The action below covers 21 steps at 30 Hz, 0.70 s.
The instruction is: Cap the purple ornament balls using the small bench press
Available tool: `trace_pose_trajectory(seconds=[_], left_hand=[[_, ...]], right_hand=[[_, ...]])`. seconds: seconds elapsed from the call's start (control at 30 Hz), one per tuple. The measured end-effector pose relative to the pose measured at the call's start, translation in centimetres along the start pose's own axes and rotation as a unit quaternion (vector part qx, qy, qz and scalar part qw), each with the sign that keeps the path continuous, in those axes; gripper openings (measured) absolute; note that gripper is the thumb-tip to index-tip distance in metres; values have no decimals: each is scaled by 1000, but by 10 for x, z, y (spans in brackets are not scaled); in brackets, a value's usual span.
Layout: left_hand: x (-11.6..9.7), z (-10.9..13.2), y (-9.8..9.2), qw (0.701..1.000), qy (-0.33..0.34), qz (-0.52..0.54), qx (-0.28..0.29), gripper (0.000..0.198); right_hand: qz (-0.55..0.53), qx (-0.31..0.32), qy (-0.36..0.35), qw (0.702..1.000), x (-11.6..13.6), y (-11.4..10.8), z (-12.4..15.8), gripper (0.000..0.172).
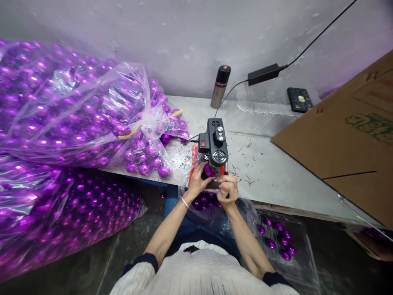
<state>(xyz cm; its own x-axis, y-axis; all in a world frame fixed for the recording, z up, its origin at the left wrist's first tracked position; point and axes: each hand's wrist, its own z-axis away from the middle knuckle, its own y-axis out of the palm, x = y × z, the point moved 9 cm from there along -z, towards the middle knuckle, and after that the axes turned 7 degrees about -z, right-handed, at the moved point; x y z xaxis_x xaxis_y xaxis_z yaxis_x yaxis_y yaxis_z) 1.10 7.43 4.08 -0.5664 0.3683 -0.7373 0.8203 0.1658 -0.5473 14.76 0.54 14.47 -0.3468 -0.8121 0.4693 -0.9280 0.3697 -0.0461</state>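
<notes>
A small black bench machine [217,141] with a red switch, round vents and silver knobs stands on the worktop over a red base [194,157]. Beneath its head sits a shiny purple ball [210,170], an ornament-like bauble. My left hand [199,179], a bracelet at its wrist, curls its fingers round the ball from the left. Close by on the right, my right hand [227,188] is closed, its fingertips near the ball. Something small and dark shows at its palm, too hidden to name. In my lap, below both hands, lies a clear bag of purple balls [206,200].
Big clear sacks of purple balls [70,106] fill the left, with loose balls [147,162] by the tied neck. A spray can [221,86], power adapter [264,74], phone [300,99] and cardboard box [346,135] stand behind and right. A clear tray [303,262] holds balls below.
</notes>
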Motion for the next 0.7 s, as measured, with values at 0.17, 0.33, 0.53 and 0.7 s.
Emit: trace_pose_trajectory(seconds=[0.17, 0.33, 0.53, 0.7], left_hand=[[0, -1, 2, 1000, 0, 10, -10, 65], [-10, 25, -11, 998, 32, -19, -57, 66], [-38, 96, -11, 974, 190, -124, 4, 76], [-22, 46, -29, 976, 143, -164, 7, 84]], right_hand=[[8, -28, 71, 997, 10, -8, -32, 31], [19, 0, 133, 991, 22, -9, -68, 31], [17, 26, 101, 994, 24, -7, -62, 29], [23, 31, 86, 996, 24, -7, -59, 29]])
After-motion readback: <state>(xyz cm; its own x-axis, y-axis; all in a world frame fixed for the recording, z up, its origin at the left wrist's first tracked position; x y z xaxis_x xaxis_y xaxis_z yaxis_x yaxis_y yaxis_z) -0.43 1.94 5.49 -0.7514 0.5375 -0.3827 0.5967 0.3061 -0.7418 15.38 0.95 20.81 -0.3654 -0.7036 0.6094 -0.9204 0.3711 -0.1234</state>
